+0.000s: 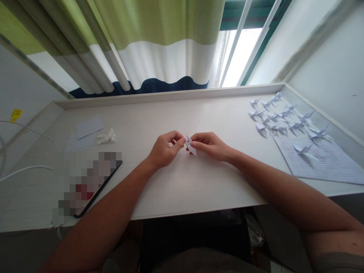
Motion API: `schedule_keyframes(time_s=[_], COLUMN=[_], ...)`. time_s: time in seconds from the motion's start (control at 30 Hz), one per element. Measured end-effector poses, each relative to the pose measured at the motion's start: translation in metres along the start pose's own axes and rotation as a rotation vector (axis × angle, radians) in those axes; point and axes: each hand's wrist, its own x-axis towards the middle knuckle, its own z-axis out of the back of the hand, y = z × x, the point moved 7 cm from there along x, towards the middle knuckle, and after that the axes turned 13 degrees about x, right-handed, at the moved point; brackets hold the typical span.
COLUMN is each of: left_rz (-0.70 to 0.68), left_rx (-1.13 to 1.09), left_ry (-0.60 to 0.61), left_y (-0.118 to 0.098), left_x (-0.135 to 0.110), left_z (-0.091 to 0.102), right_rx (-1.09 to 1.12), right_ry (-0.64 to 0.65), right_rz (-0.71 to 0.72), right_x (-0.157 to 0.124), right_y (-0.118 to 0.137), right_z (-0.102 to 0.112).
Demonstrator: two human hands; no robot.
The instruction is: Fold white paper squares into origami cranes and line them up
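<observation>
Between my two hands, above the middle of the white desk, is a small folded paper crane (192, 148). My left hand (167, 148) pinches one pointed end of it between thumb and forefinger. From the other side my right hand (211, 146) grips the body, thumb on top and fingers behind. Part of the paper is hidden by the fingers. At the back right, several finished white paper cranes (280, 119) stand close together in rows. One more crane (303, 151) rests on a lined, written sheet (335, 161) nearer the front.
On the left lie white paper sheets (88, 129) and a crumpled tissue (107, 137). A dark-edged device (98, 185), its screen blurred out, lies by my left forearm. White cables (28, 168) run along the left. A raised ledge (170, 96) borders the desk's back below the curtain (159, 45).
</observation>
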Motion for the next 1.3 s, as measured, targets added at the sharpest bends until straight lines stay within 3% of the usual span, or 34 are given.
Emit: schedule_keyframes(time_s=[0.13, 0.27, 0.4, 0.6, 0.77, 1.1, 1.3], left_rz=[0.037, 0.046, 0.041, 0.112, 0.152, 0.17, 0.084], left_rx=[-0.087, -0.191, -0.166, -0.119, -0.155, -0.267, -0.159], left_ry=[-0.054, -0.044, -0.033, -0.116, -0.131, -0.072, -0.031], left_y=[0.006, 0.011, 0.012, 0.02, 0.028, 0.022, 0.012], left_x=[0.002, 0.004, 0.005, 0.005, 0.006, 0.005, 0.002], left_z=[0.005, 0.001, -0.004, 0.001, 0.002, -0.004, -0.008], right_rx=[-0.015, -0.019, -0.053, -0.111, -0.033, 0.085, 0.082], right_ry=[0.001, -0.05, -0.07, -0.213, -0.162, -0.146, -0.138], right_rz=[-0.059, -0.016, 0.021, 0.107, 0.113, 0.159, 0.153], right_x=[0.0, 0.002, 0.004, 0.004, 0.004, 0.005, 0.005], right_y=[-0.004, -0.001, 0.002, 0.005, 0.0, 0.0, -0.002], right_z=[0.003, 0.006, 0.006, 0.019, 0.015, 0.012, 0.011])
